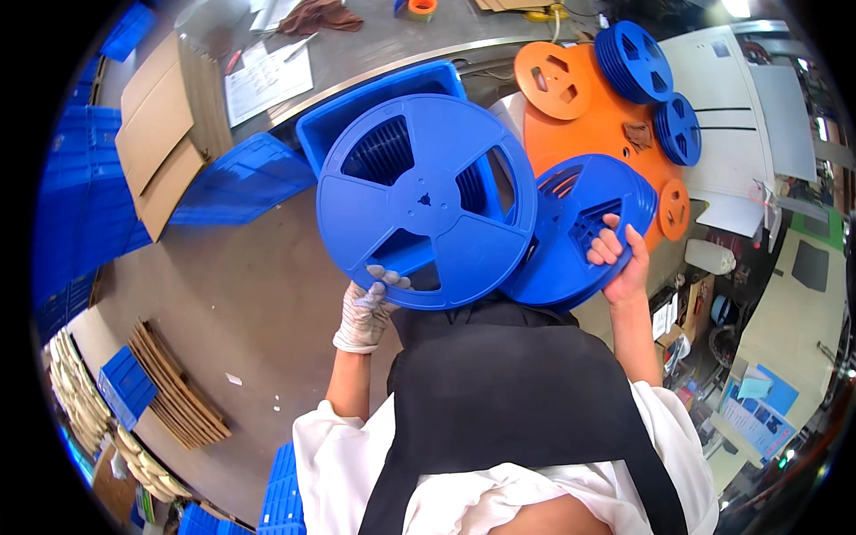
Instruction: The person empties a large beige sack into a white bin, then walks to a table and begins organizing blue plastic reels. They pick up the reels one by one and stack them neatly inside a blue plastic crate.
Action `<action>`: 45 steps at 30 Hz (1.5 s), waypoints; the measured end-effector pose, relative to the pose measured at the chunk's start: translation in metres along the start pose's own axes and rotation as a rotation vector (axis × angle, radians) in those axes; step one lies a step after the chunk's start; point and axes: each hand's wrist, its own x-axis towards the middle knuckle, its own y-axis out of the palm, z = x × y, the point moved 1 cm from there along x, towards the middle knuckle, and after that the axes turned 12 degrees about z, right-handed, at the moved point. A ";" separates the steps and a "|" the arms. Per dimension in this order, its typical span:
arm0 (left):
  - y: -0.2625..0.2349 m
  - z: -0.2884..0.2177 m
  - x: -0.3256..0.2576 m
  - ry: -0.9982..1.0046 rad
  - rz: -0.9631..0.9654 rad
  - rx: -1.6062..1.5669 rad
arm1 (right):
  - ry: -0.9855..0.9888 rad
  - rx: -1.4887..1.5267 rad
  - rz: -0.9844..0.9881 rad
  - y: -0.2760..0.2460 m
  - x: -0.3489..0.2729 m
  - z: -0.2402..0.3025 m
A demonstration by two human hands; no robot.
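Observation:
My left hand, in a white glove, is closed on the near left rim of a large blue plastic reel, its fingers hooked through a cut-out window. The reel lies tilted across the mouth of a blue crate, where a row of dark blue reels shows through its openings. On the right, a stack of blue reels leans beside it, partly covered by the large reel. My bare right hand grips the outer edge of that stack, fingers curled into a window and thumb along the rim.
Beyond the stack is an orange surface bearing blue reel piles, an orange reel and a brown cloth. A metal bench with papers runs across the far side. Cardboard and blue crates stand left.

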 end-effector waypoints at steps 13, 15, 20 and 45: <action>-0.037 -0.031 0.005 0.130 -0.379 0.441 | -0.013 -0.089 0.006 0.003 -0.008 -0.005; -0.081 -0.028 0.026 0.164 -0.494 0.660 | -0.002 -0.103 0.025 0.004 -0.007 -0.007; -0.114 -0.033 0.082 0.078 -0.830 1.377 | -0.049 -0.149 -0.010 0.001 -0.015 -0.003; 0.035 0.006 0.116 0.511 0.293 1.850 | -0.178 0.173 0.471 0.015 -0.013 0.038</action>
